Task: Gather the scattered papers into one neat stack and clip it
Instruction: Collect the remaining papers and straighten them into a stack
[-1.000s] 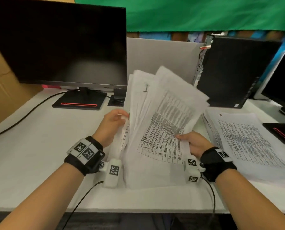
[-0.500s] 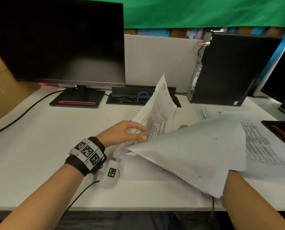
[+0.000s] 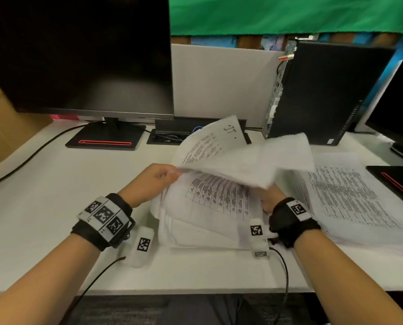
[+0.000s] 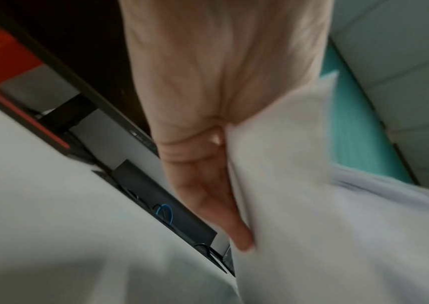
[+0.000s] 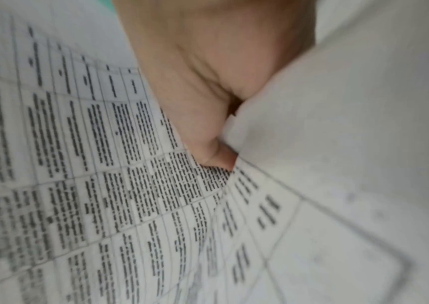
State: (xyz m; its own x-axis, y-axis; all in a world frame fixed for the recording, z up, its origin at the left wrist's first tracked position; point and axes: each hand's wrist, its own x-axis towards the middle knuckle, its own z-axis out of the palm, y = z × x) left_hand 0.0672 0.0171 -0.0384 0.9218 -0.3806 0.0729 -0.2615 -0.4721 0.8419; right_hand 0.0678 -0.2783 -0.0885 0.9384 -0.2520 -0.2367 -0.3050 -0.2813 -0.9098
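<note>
Two hands on loose paper pile (image 3: 209, 207) at surface (image 3: 55, 207) middle. Left hand (image 3: 152, 181) pinches lifted sheets (image 3: 221, 146) at left edge. Right hand (image 3: 269, 200) grips sheets at pile's right side, thumb on printed page. Second paper stack (image 3: 350, 200) just right, lying flat.

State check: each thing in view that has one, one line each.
left hand: pinches lifted sheets' left edge
right hand: grips lifted sheets, mostly hidden
lifted sheets: raised, fanned, unaligned
centre pile: on desk, uneven, unclipped
right pile: flat on desk, unclipped
monitor: screen dark
</note>
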